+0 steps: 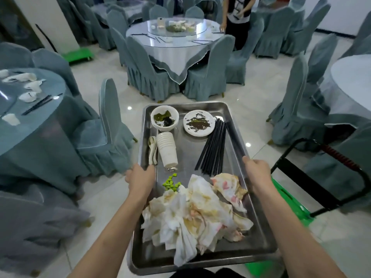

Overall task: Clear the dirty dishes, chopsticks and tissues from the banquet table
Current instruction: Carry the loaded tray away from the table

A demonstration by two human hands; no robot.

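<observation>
While both hands carried it above the tiled floor, the metal tray (188, 149) was level, long axis running near to far. Left hand (140, 177) was closed on the left rim, thumb lying over the edge inside the tray. Right hand (256, 171) was closed on the right rim, fingers curled under, thumb on top.

Tray contents, far to near: white bowl (165, 118) with dark green scraps at the far left corner; small plate (198, 123) smeared with brown sauce just right of it. Stack of paper cups (167, 150) lay on its side along the left, spoons (152, 150) touching its left side. Bundle of black chopsticks (213, 147) lay along the right side, its far end beside the plate. Green pieces (171, 182) sat loose near the middle. Heap of stained tissues (197, 213) filled the near half.

Uncleared round table (32, 121) on the left carried more chopsticks and white dishes. Green cart (289, 199) with a black handle stood near right.
</observation>
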